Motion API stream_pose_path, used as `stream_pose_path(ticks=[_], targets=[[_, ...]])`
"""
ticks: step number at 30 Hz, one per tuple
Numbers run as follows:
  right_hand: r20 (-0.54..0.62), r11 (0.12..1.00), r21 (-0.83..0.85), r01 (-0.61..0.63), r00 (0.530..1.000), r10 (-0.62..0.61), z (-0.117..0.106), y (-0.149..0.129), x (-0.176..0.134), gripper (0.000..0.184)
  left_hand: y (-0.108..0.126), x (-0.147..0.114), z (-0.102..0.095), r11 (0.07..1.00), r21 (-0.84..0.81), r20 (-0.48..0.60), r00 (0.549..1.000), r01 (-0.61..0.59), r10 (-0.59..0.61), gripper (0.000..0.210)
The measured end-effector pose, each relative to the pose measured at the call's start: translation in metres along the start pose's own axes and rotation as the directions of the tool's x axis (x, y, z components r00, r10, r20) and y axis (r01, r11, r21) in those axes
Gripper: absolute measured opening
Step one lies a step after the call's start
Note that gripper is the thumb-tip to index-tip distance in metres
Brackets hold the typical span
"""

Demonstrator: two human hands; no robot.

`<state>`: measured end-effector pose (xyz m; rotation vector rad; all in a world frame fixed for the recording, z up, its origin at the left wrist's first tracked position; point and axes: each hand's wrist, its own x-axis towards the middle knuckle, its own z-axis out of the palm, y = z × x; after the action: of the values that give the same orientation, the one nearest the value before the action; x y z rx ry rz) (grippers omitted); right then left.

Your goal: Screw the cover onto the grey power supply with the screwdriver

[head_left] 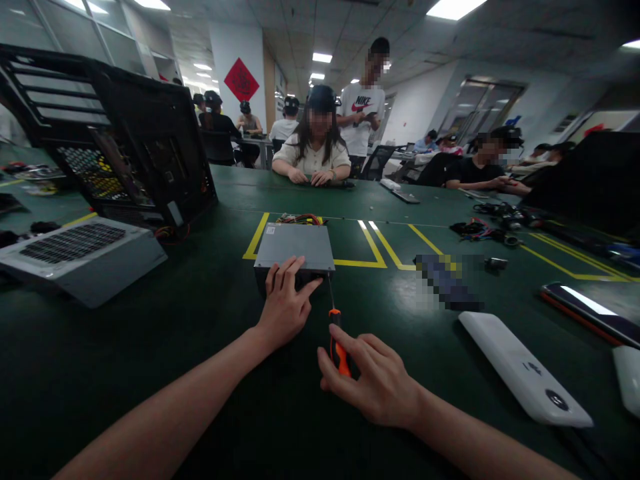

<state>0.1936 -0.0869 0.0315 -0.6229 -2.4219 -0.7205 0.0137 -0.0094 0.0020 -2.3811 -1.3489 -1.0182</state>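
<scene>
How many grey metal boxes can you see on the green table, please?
2. One grey box has the left hand on it; the other, the grilled box, lies at the left, before the black case. Any behind that case would be hidden.

Ceiling lts [456, 8] blown out | tabletop [50, 373] dim, soft glare R of ctr | wide-angle warp @ edges

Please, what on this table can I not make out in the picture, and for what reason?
Head view, all items:
Screwdriver: its tip is too small and dark to see what it meets.
Grey metal box: its front is shadowed and partly covered by the left hand.
Dark thing at right: blurred by pixelation.
Far-right white object: cut off by the picture's edge.
</scene>
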Motion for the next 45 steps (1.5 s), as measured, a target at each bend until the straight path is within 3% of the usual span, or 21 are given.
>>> stream_pose_path(ticks=[2,5,11,14,19,27,30,33,38,45], targets=[[-0.041,0.998,-0.032,-0.046,0.998,0.044,-0.0016,-0.0003,0.0003,0.019,-0.0004,-0.0004,0.0002,1.0,0.007,0.003,1.0,-0.006,0.006,0.04],[-0.008,0.995,-0.048,-0.085,0.996,0.085,-0.0013,-0.002,-0.0013,0.02,-0.0011,-0.0011,0.0007,1.0,0.019,0.002,1.0,-0.014,0.014,0.04],[0.043,0.999,-0.037,0.019,0.999,-0.017,0.0004,-0.0006,-0.0034,0.019,-0.0017,-0.0013,0.001,0.999,0.034,0.0,1.0,-0.028,0.028,0.041],[-0.003,0.996,-0.084,-0.026,1.0,0.026,0.001,-0.0006,-0.0045,0.018,-0.0016,-0.0015,0.0012,0.999,0.04,0.0,1.0,-0.023,0.023,0.041],[0.058,0.994,-0.087,-0.063,0.996,0.068,-0.0012,-0.0053,-0.0053,0.016,-0.0015,-0.002,0.0008,0.999,0.043,-0.002,1.0,-0.028,0.028,0.042],[0.021,0.978,-0.166,-0.129,0.991,0.134,-0.0073,0.0014,-0.0084,0.019,-0.0023,-0.0027,0.0009,0.999,0.022,-0.015,0.999,-0.029,0.03,0.042],[0.045,0.987,-0.143,-0.074,0.996,0.081,-0.0053,-0.0032,-0.0074,0.022,-0.0019,-0.0025,0.0002,0.999,0.021,-0.01,1.0,-0.027,0.027,0.042],[-0.002,0.99,-0.134,-0.042,0.999,0.042,-0.0049,-0.006,-0.0055,0.019,-0.0012,-0.0019,-0.0011,0.999,0.02,-0.002,1.0,-0.027,0.027,0.043],[-0.006,0.98,-0.156,-0.125,0.992,0.126,-0.0055,-0.0047,-0.0031,0.012,-0.0005,-0.0014,-0.0018,1.0,0.02,-0.007,1.0,-0.018,0.018,0.041],[0.008,0.986,-0.154,-0.069,0.997,0.071,-0.0065,-0.0041,-0.0042,0.019,-0.0006,-0.0015,-0.0021,0.999,0.033,-0.005,1.0,-0.013,0.013,0.04]])
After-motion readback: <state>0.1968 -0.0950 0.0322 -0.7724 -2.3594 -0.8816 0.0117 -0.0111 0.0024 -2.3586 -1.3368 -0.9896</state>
